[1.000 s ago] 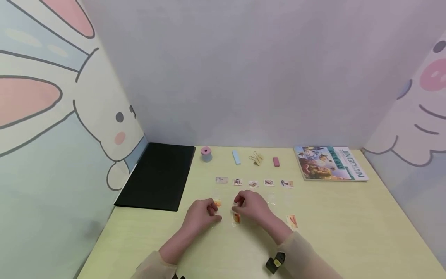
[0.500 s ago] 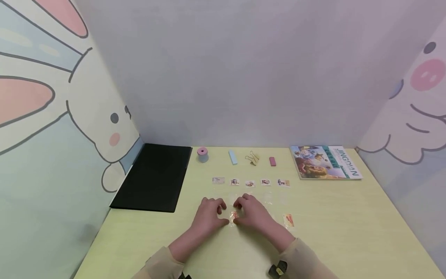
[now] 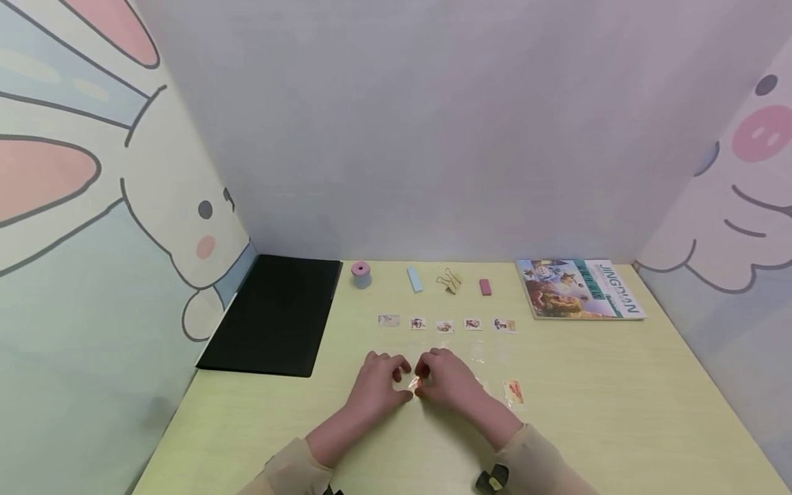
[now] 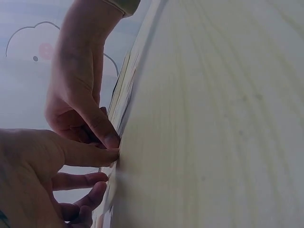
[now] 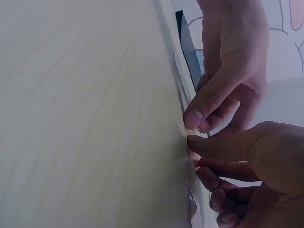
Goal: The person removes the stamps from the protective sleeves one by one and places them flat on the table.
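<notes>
Between both hands, low over the table in the head view, is a small clear plastic sleeve [image 3: 413, 385] with an orange picture card [image 3: 419, 380] in it. My left hand [image 3: 377, 385] has its thumb and index finger curved at the left edge of the sleeve, pinching it. At the opposite edge my right hand [image 3: 452, 378] pinches the sleeve and card; orange shows between the thumb [image 5: 195, 144] and index finger in the right wrist view. The fingertips hide much of the sleeve.
Another orange picture card [image 3: 513, 392] lies right of the hands. Behind are clear sleeves [image 3: 477, 351] and a row of small picture cards [image 3: 445, 326]. Farther back stand a spool [image 3: 361, 274], a blue strip [image 3: 414, 279], a binder clip [image 3: 449, 281], a pink block [image 3: 485, 287], a book [image 3: 578, 289] and a black folder [image 3: 272, 316].
My left hand has moved right, from beside another orange card to the sleeve at my right hand. The right thumb and fingers have closed in on the sleeve, which now catches glare.
</notes>
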The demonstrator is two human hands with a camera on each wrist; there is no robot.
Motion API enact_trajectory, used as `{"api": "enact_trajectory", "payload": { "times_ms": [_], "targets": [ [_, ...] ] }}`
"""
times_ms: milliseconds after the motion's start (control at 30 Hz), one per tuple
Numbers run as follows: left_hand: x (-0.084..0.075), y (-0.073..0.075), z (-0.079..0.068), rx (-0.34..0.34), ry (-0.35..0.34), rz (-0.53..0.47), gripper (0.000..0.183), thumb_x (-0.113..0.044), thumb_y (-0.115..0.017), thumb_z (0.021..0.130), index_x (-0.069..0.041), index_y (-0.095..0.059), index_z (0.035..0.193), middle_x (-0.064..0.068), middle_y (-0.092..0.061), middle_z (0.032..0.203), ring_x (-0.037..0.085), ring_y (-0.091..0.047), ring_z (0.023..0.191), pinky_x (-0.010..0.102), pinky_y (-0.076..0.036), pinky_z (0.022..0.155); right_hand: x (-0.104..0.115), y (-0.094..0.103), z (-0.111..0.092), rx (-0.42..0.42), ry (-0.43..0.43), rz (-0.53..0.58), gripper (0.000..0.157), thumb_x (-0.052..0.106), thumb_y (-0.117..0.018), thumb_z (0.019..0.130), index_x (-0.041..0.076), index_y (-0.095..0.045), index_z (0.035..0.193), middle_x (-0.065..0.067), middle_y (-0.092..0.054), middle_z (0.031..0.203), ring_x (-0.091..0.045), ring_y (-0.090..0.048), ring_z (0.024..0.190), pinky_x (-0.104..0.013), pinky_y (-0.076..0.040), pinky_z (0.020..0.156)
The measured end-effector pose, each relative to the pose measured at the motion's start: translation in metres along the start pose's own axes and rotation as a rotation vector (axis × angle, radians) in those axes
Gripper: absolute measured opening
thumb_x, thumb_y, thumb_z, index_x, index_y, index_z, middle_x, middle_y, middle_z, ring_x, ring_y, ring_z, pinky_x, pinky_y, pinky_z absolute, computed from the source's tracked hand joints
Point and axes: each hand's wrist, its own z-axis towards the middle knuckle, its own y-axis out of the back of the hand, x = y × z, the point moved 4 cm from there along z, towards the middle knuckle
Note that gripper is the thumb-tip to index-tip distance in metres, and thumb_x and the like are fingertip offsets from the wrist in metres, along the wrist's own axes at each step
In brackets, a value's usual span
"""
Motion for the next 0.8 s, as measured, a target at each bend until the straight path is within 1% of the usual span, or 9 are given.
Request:
{"api": "enact_trajectory", "payload": {
  "times_ms": [133, 400, 533, 633, 733, 800],
  "targets": [
    [-0.0012, 0.0009, 0.0000, 0.000, -0.004, -0.005, 0.033, -0.027, -0.085, 0.063, -0.021, -0.066, 0.090, -0.004, -0.055, 0.075, 0.014, -0.039, 0.077, 0.025, -0.033, 0.064, 0.0008, 0.0003, 0.0001, -0.001, 0.015, -0.001, 0.025, 0.024, -0.081, 0.065, 0.018, -0.063, 0.082, 0.008, -0.054, 0.076, -0.009, -0.046, 0.072, -0.027, -0.042, 0.067],
    [-0.0004, -0.0003, -0.0001, 0.000, -0.023, 0.003, 0.031, -0.025, -0.084, 0.063, -0.022, -0.066, 0.089, -0.006, -0.055, 0.076, 0.014, -0.038, 0.077, 0.025, -0.033, 0.065, 0.0009, -0.0023, 0.0000, 0.003, 0.037, -0.016, 0.025, 0.023, -0.079, 0.066, 0.018, -0.062, 0.084, 0.006, -0.053, 0.079, -0.009, -0.044, 0.074, -0.026, -0.041, 0.067],
    [-0.0002, -0.0017, -0.0004, 0.001, -0.021, 0.017, 0.032, -0.026, -0.084, 0.064, -0.024, -0.065, 0.090, -0.007, -0.054, 0.077, 0.014, -0.038, 0.078, 0.025, -0.033, 0.066, -0.0007, -0.0053, -0.0006, 0.006, 0.034, -0.037, 0.025, 0.025, -0.078, 0.066, 0.021, -0.060, 0.083, 0.009, -0.048, 0.079, -0.010, -0.043, 0.077, -0.026, -0.040, 0.069],
    [-0.0013, -0.0018, -0.0010, 0.002, -0.020, 0.021, 0.034, -0.025, -0.084, 0.065, -0.025, -0.063, 0.091, -0.007, -0.054, 0.078, 0.014, -0.037, 0.079, 0.026, -0.033, 0.066, -0.0007, -0.0064, -0.0008, -0.003, 0.050, -0.048, 0.025, 0.024, -0.078, 0.065, 0.021, -0.059, 0.081, 0.010, -0.044, 0.080, -0.011, -0.042, 0.078, -0.027, -0.040, 0.070],
    [-0.0025, -0.0014, -0.0016, 0.000, -0.025, 0.021, 0.036, -0.024, -0.084, 0.065, -0.025, -0.061, 0.093, -0.006, -0.054, 0.079, 0.014, -0.037, 0.079, 0.026, -0.032, 0.067, 0.0001, -0.0061, -0.0003, -0.014, 0.072, -0.024, 0.022, 0.020, -0.075, 0.066, 0.021, -0.058, 0.080, 0.010, -0.045, 0.079, -0.010, -0.043, 0.077, -0.027, -0.040, 0.069],
    [-0.0027, -0.0014, -0.0020, -0.001, -0.028, 0.023, 0.037, -0.024, -0.084, 0.065, -0.025, -0.061, 0.094, -0.006, -0.054, 0.079, 0.014, -0.037, 0.080, 0.026, -0.032, 0.067, 0.0006, -0.0054, 0.0003, -0.014, 0.078, 0.025, 0.018, 0.017, -0.073, 0.069, 0.020, -0.058, 0.079, 0.010, -0.048, 0.076, -0.009, -0.044, 0.073, -0.025, -0.041, 0.067]
  ]
}}
